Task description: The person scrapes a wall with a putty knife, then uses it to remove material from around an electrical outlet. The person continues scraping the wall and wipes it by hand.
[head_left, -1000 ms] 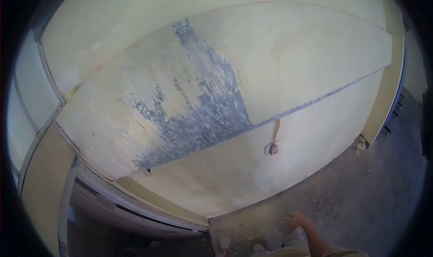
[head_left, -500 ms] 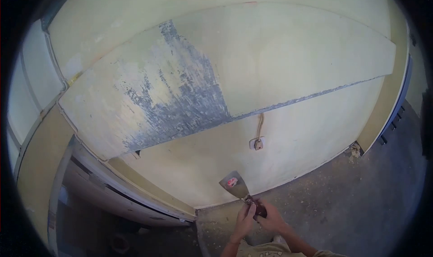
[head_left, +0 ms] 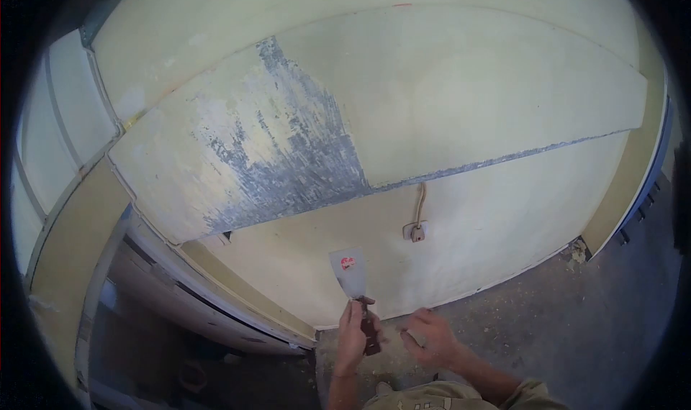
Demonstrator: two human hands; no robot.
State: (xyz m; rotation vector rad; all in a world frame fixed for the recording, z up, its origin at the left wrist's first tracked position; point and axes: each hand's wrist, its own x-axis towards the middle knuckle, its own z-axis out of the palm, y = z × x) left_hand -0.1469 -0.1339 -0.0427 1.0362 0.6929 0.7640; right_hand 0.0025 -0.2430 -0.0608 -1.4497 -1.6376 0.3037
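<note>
OK so, worn blue-gray patch [head_left: 299, 162] at 10 o'clock. Left hand [head_left: 350, 342] wrapped round handle [head_left: 371, 336] of scraper [head_left: 353, 283] at 6 o'clock, blade [head_left: 345, 266] pointing toward 12, probably so edge clears fingers. Right hand [head_left: 434, 342] at 5, half-curled, looks empty.

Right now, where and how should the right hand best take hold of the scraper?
Probably by the lower end of its dark handle, coming from the right: the left hand holds the scraper higher, under its wide blade, leaving that end uncovered on the side of the right hand.
</note>
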